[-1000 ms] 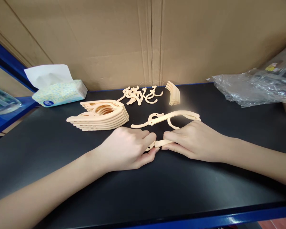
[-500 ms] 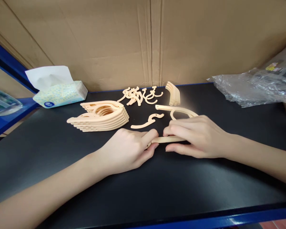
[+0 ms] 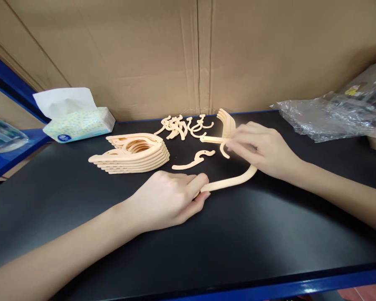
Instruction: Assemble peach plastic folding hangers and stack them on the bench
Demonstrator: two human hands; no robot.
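Observation:
A cream plastic folding hanger spans my two hands. The near arm's end is pinched between the thumb and fingers of my left hand. My right hand has its fingers closed around the far part, where a straight arm end and a curved hook stick out to the left; the joint there is hidden under the fingers. A single loose hanger piece lies just beyond my left hand. Left of it sits a stack of folded hangers.
Loose hanger hooks lie in a pile at the back. Beside them, partly behind my right hand, is a bundle of curved hanger arms. A tissue pack stands back left, clear plastic bags back right. Cardboard walls the rear of the black table.
My right hand has moved up and away from me, from the near arm to the far part of the hanger. The near arm shows more of its bend. My left hand keeps its grip.

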